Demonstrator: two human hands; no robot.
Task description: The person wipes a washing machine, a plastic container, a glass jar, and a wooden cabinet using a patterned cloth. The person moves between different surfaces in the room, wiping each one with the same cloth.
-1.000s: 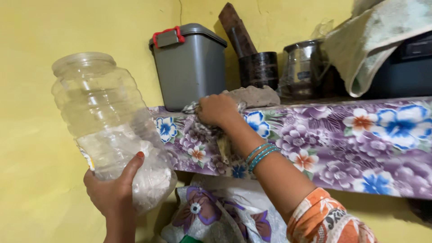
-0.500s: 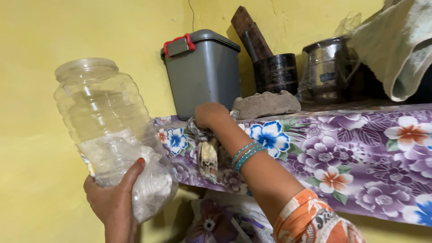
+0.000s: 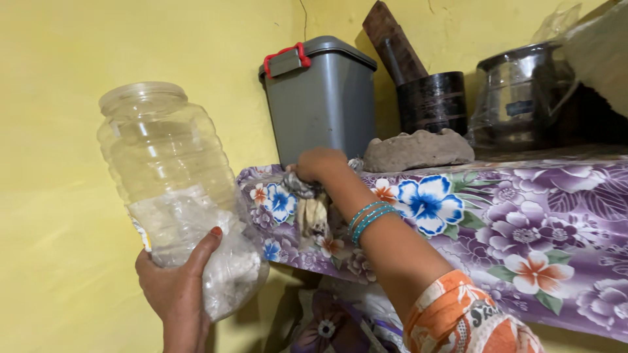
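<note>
My left hand (image 3: 178,286) grips the lower part of a large clear plastic jar (image 3: 171,176), held tilted against the yellow wall; a white powder in a thin plastic bag sits in its bottom. My right hand (image 3: 318,163), with teal bangles on the wrist, is closed on a crumpled rag (image 3: 306,196) at the front left edge of the shelf, right before the grey bin (image 3: 322,98). Part of the rag hangs down over the floral cloth (image 3: 497,216).
On the shelf stand a grey lidded bin with red clips, a black mortar with a wooden pestle (image 3: 428,98), a brown clay lump (image 3: 416,149) and a steel pot (image 3: 517,91). A flowered bundle (image 3: 333,320) lies below the shelf.
The view has swung left, so shelf items sit further right in frame. My right hand slid the rag left along the shelf edge toward the bin. The jar stays held.
</note>
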